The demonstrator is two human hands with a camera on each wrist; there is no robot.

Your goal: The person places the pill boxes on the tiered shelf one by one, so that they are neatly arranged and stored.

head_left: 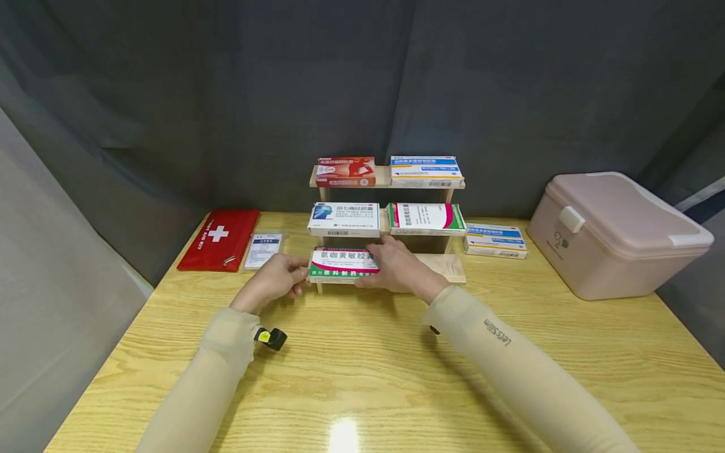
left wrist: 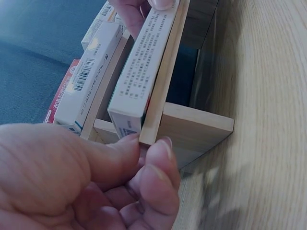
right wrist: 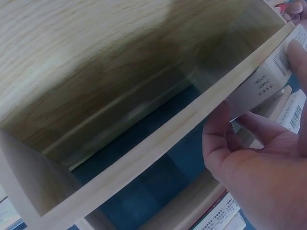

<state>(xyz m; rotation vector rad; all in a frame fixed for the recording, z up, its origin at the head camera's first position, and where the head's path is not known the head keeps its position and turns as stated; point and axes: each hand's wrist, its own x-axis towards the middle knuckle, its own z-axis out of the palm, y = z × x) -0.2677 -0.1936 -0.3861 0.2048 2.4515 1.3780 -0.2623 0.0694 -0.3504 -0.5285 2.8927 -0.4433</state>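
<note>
A white, green and magenta medicine box (head_left: pixel 343 263) lies on the lowest tier of a three-tier wooden shelf (head_left: pixel 453 267), at its left end. My right hand (head_left: pixel 393 264) grips the box's right end, thumb at the front. In the right wrist view the fingers (right wrist: pixel 218 139) curl by the end of the box (right wrist: pixel 261 88). My left hand (head_left: pixel 277 277) is at the tier's left end. In the left wrist view its thumb and fingers (left wrist: pixel 160 187) pinch the end of the shelf board (left wrist: pixel 158 110), with the thumb against the box's corner.
Higher tiers hold a red box (head_left: pixel 345 172), a blue-white box (head_left: pixel 426 171), a white box (head_left: pixel 343 219) and a green-magenta box (head_left: pixel 426 218). A red first aid pouch (head_left: pixel 218 241) and small packet (head_left: pixel 264 250) lie left; another blue-white box (head_left: pixel 495 241) and a pink case (head_left: pixel 617 236), right.
</note>
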